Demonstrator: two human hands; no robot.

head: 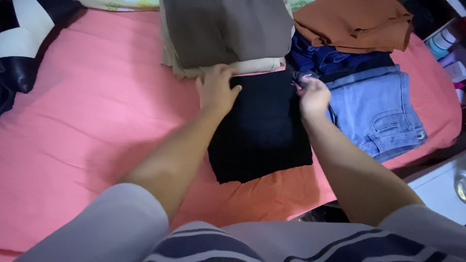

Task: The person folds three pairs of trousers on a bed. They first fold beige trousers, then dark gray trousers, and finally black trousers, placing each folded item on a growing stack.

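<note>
A folded black garment (262, 131) lies flat on the pink bedsheet (87, 111). My left hand (217, 88) rests on its far left corner, fingers curled over the edge next to a beige folded pile. My right hand (313, 95) pinches the far right corner of the black garment, close to the light blue jeans (383, 114).
A grey-brown and beige pile of folded clothes (228, 34) sits at the far middle. Dark blue denim (335, 58) and rust-orange cloth (354, 24) lie at the far right. A black and white item (24, 43) is at the far left. Bottles (444, 41) stand past the bed's right edge.
</note>
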